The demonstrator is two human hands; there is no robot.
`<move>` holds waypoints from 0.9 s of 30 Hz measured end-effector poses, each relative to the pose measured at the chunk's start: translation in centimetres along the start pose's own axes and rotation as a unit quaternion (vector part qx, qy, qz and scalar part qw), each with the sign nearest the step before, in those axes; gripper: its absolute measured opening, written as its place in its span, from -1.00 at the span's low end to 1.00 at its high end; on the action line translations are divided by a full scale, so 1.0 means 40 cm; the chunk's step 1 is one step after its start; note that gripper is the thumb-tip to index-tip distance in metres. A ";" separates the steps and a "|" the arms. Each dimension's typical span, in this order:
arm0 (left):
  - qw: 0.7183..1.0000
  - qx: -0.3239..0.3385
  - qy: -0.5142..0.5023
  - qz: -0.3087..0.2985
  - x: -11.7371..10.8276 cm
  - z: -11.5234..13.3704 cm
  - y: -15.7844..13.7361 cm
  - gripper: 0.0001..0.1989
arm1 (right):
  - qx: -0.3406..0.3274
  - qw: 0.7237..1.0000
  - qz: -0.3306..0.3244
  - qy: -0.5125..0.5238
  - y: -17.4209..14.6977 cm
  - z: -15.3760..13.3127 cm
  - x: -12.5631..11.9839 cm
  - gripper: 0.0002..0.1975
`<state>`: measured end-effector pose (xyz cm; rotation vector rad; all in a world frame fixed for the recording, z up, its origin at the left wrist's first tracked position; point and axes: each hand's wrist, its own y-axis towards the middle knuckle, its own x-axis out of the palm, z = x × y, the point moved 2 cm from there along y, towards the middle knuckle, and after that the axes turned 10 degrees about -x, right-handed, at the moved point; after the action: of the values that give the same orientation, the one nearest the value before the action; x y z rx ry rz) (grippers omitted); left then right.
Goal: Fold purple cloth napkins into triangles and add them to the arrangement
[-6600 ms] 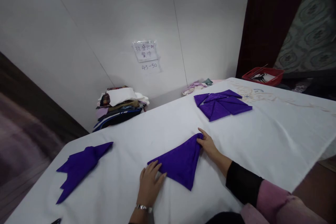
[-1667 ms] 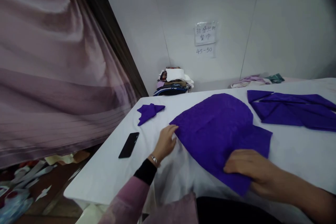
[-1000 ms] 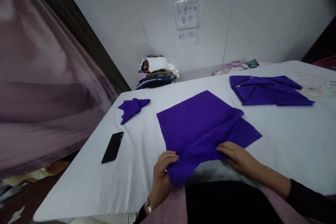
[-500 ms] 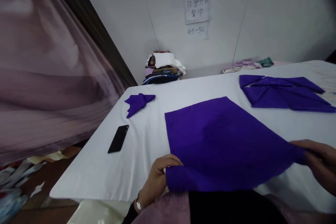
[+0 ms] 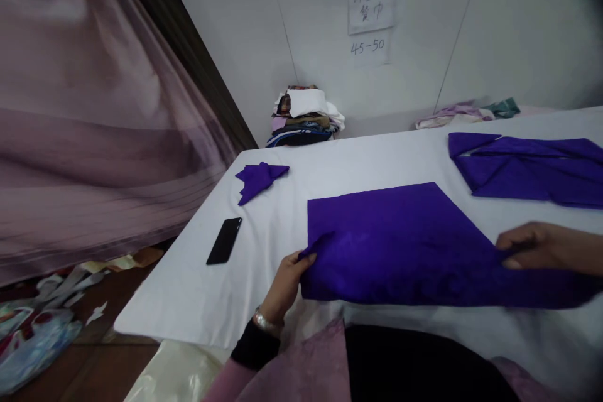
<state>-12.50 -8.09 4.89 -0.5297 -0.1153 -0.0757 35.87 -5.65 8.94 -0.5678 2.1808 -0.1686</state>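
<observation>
A purple cloth napkin [image 5: 377, 220] is spread on the white-covered table in front of me, its near part lifted and bent over. My left hand [image 5: 292, 273] pinches its near left edge between thumb and fingers. At the right, my right hand [image 5: 527, 246] grips the napkin too, with cloth trailing beyond it to the right, slightly blurred. To the left lies a small folded purple napkin [image 5: 258, 181] with pointed tips. Several more purple napkins [image 5: 522, 166] lie folded at the far right.
A black phone [image 5: 224, 241] lies on the white tablecloth [image 5: 179, 301] at the left. Stacked clothes [image 5: 304, 118] stand by the wall, with more fabric [image 5: 459, 113] further right. A pink curtain [image 5: 94, 138] hangs at the left. Plastic bags [image 5: 40, 339] lie on the floor.
Both hands have moved away from my body, raising the napkin's near edge and bending it over toward the far side. The view has shifted a little to the left.
</observation>
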 end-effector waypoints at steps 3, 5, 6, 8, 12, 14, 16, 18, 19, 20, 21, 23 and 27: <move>0.999 0.019 0.021 0.029 0.010 0.031 0.089 -0.65 | -0.030 0.998 -0.048 0.035 0.126 -0.006 -0.064 -0.70; 0.991 0.043 0.100 0.084 0.008 0.048 0.153 -0.63 | -0.039 0.999 0.002 0.027 0.216 -0.005 -0.086 -0.71; 0.979 0.058 0.154 0.118 0.005 0.055 0.182 -0.63 | -0.043 0.998 0.036 0.020 0.259 -0.002 -0.088 -0.72; 0.949 0.081 0.247 0.180 -0.005 0.064 0.231 -0.65 | -0.045 0.994 0.103 -0.012 0.331 0.006 -0.079 -0.77; 0.913 0.105 0.311 0.240 -0.024 0.065 0.273 -0.74 | -0.029 0.987 0.148 -0.054 0.401 0.041 -0.037 -0.78; 0.901 0.117 0.329 0.257 -0.031 0.063 0.273 -0.76 | -0.020 0.986 0.152 -0.064 0.401 0.067 -0.023 -0.76; 0.895 0.123 0.338 0.264 -0.035 0.061 0.271 -0.76 | -0.005 0.983 0.167 -0.080 0.387 0.092 -0.017 -0.76; 0.893 0.126 0.341 0.264 -0.037 0.059 0.271 -0.74 | 0.016 0.978 0.189 -0.087 0.370 0.114 -0.015 -0.80; 0.893 0.127 0.341 0.264 -0.036 0.059 0.273 -0.73 | 0.026 0.976 0.201 -0.086 0.363 0.123 -0.014 -0.84; 0.893 0.129 0.341 0.263 -0.035 0.059 0.276 -0.71 | 0.033 0.974 0.209 -0.082 0.358 0.129 -0.013 -0.86; 0.894 0.132 0.338 0.264 -0.034 0.059 0.279 -0.69 | 0.037 0.972 0.218 -0.077 0.355 0.134 -0.012 -0.88; 0.894 0.142 0.326 0.271 -0.030 0.062 0.284 -0.67 | 0.041 0.969 0.232 -0.070 0.356 0.140 -0.012 -0.86; 0.885 0.159 0.317 0.301 -0.024 0.073 0.293 -0.68 | 0.061 0.958 0.273 -0.069 0.377 0.147 -0.025 -0.79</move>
<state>-12.51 3.51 1.42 -0.1722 0.6725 0.3760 35.85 8.63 1.29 0.1010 2.0883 0.0348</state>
